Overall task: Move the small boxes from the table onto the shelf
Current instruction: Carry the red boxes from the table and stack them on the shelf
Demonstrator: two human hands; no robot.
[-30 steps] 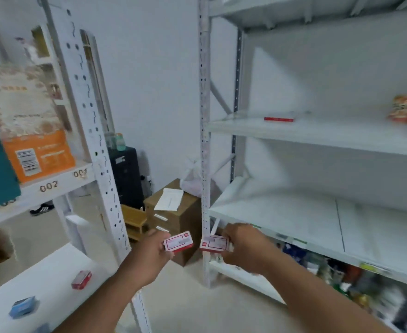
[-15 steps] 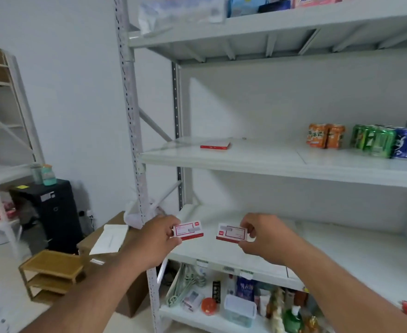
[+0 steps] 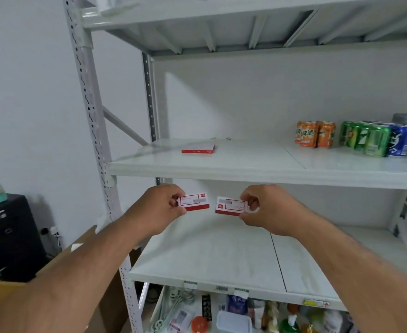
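Print on both small boxes is reading as blur. The left hand [image 3: 160, 207] is pinching one box [image 3: 194, 203], the right hand [image 3: 266, 209] pinching another [image 3: 230, 205], both below the shelf's [image 3: 245, 168] front edge, where a third box [image 3: 198, 148] is lying.

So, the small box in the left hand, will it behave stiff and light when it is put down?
Probably light: the left hand holds the small box by one end with fingertips only. Likely stiff, since it juts out without sagging. Flat sides suggest it should rest steadily, not roll.

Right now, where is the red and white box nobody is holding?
In the head view, that box lies flat on the middle shelf, toward its left end, far left of the orange cans.
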